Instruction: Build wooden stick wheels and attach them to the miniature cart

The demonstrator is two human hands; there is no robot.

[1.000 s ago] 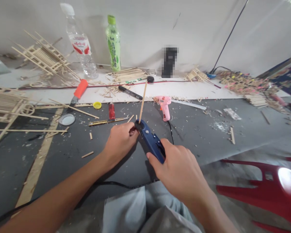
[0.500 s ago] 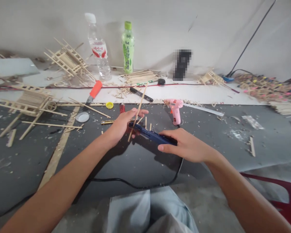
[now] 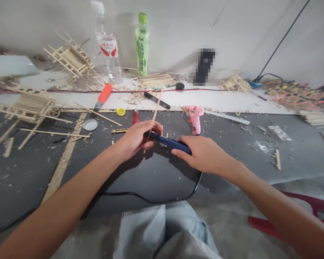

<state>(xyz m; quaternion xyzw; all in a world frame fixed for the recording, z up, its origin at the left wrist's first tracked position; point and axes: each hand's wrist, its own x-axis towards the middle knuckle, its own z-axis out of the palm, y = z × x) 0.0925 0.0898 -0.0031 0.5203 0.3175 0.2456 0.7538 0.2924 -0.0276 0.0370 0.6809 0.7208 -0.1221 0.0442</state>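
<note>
My left hand (image 3: 140, 138) pinches a thin wooden stick (image 3: 157, 108) that stands up at a slant, its upper end leaning right. My right hand (image 3: 202, 153) is wrapped round the handle of a dark blue plier-like cutter (image 3: 175, 144). The dark head of the cutter reaches to the lower part of the stick, beside my left fingers. Whether its jaws bite the stick I cannot tell. Just beyond my hands lie short stick pieces and a yellow utility knife (image 3: 120, 131), and a red object (image 3: 135, 117) stands nearby.
A pink glue gun (image 3: 194, 117) rests beyond my right hand. Wooden model carts (image 3: 29, 102) stand at the left. Along the back are a clear bottle (image 3: 108, 46), a green bottle (image 3: 142, 46), a marker (image 3: 157, 100) and an orange-handled knife (image 3: 105, 93). A black cable (image 3: 140, 196) crosses near the front edge.
My left fingers have curled closer round the stick and cutter head. My right hand and the cutter have shifted slightly up and left. The whole view has moved a little.
</note>
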